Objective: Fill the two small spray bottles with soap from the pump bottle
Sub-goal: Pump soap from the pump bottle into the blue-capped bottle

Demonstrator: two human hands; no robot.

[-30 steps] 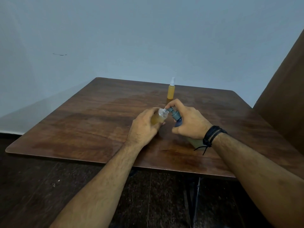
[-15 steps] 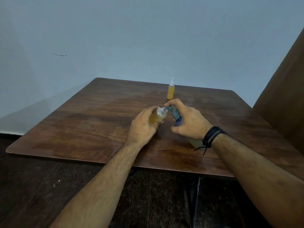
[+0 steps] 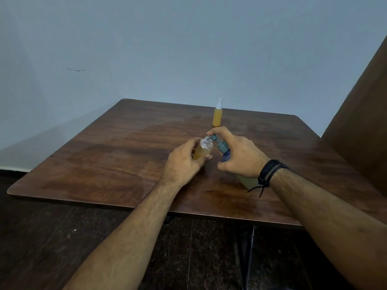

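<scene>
My left hand (image 3: pixel 184 162) grips a small clear spray bottle (image 3: pixel 203 151) holding amber soap, its open neck tilted toward the pump nozzle. My right hand (image 3: pixel 240 153) wraps the pump bottle (image 3: pixel 223 147), with the index finger lying over its grey-blue pump head; the nozzle tip sits at the small bottle's mouth. Most of the pump bottle's body is hidden behind my right hand and wrist. A second small spray bottle (image 3: pixel 217 116), filled with amber soap and capped with a white sprayer, stands upright farther back on the wooden table (image 3: pixel 117 155).
A pale blue wall rises behind the table. A brown wooden panel (image 3: pixel 364 126) stands along the right side. Dark floor shows below the table's near edge. A black cord bracelet (image 3: pixel 270 172) circles my right wrist.
The pump head has risen a little under my right index finger. The small bottle in my left hand has stayed at the nozzle.
</scene>
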